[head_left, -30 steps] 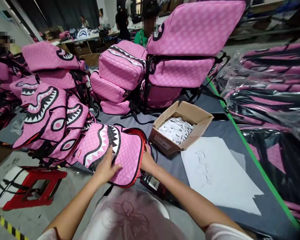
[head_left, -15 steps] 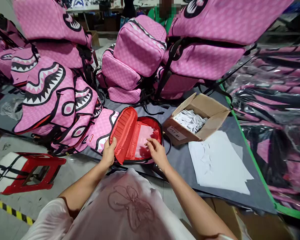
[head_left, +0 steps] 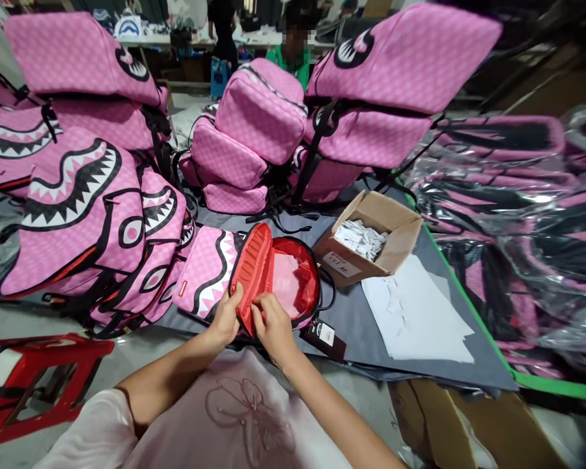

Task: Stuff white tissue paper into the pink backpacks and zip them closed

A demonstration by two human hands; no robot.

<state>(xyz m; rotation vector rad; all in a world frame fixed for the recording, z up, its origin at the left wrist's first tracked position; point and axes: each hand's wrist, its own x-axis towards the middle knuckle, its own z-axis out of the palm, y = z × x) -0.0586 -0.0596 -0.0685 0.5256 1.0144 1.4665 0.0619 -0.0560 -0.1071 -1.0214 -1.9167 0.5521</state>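
Observation:
A small pink backpack with a shark-mouth print lies on the grey table, unzipped to show its red lining. My left hand is closed on the edge of its raised front flap, thumb on the red inside. Close beside it, my right hand pinches at the red lining near the flap's lower end; the exact spot between its fingertips is partly hidden. Whitish sheet material shows inside the bag. A dark hang tag with a white label lies at the bag's near side.
An open cardboard box of small white slips stands to the right, with white paper sheets before it. Pink backpacks are piled behind and at left. Plastic-wrapped bags fill the right side. A red stool stands lower left.
My right hand has moved left from inside the bag to the flap's lower end and its fingers have closed. The hang tag now shows. The whole view has shifted.

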